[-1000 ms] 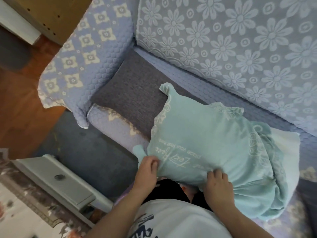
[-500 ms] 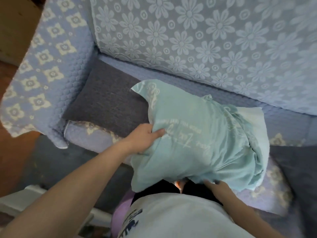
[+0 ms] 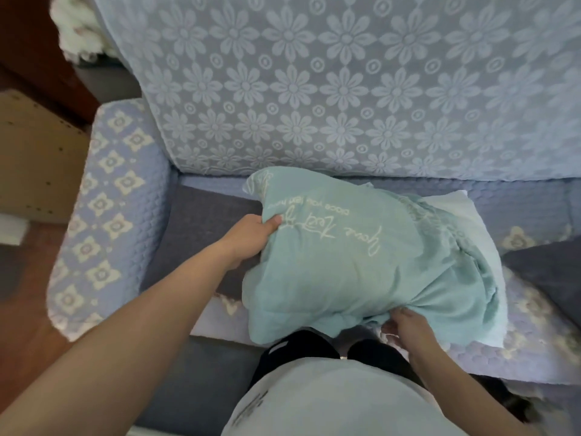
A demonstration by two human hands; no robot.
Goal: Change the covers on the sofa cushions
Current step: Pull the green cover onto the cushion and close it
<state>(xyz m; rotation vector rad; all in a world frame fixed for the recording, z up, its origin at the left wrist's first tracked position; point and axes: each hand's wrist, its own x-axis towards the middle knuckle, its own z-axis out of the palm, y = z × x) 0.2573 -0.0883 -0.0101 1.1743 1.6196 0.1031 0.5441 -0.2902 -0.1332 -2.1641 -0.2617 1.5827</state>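
A cushion in a mint-green cover (image 3: 352, 265) with white script lies on the sofa seat (image 3: 534, 202). Its white inner pad (image 3: 465, 215) sticks out of the cover at the right. My left hand (image 3: 251, 234) grips the cover's left edge, thumb on top. At the near right, my right hand (image 3: 405, 325) pinches the bunched hem of the cover. A dark grey cushion (image 3: 201, 234) lies flat under the left part of the green one.
The sofa back (image 3: 345, 89) carries a blue flower-pattern throw. A quilted armrest (image 3: 107, 215) stands at the left. Another dark grey cushion (image 3: 547, 272) sits at the right. White stuffing (image 3: 78, 29) lies at the top left. Wooden floor shows left.
The view has tilted up toward the sofa back. My left hand has slid further up the cover's left edge. My right hand has bunched the cover's near right hem.
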